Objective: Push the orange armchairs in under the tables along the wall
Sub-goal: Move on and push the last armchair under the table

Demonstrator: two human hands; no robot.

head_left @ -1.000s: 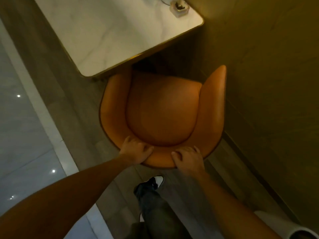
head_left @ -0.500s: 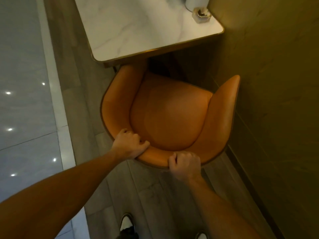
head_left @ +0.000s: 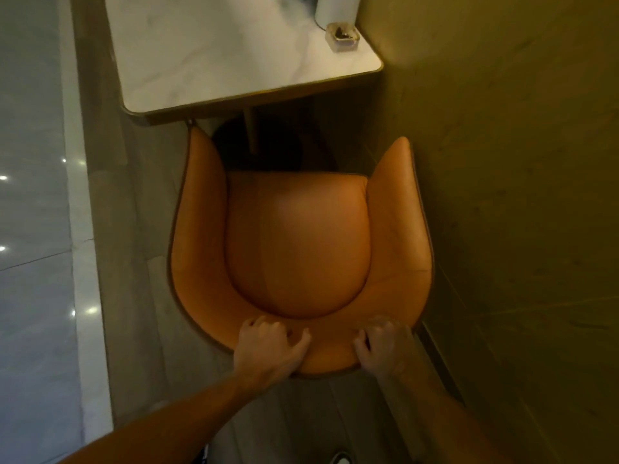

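1. Chair is held at its back rim by both hands.
2. L hand is curled tight on the rim; R hand too.
3. Chair is set by the wall, its arm tips near the table edge, seat not under it.

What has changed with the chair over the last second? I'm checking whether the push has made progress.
The armchair has turned: a second ago it sat angled to the table, now it faces it squarely, its seat not yet under the top. The right hand slid rightward along the backrest. Both hands, left hand included, kept their grip. The ashtray stays at the table's corner.
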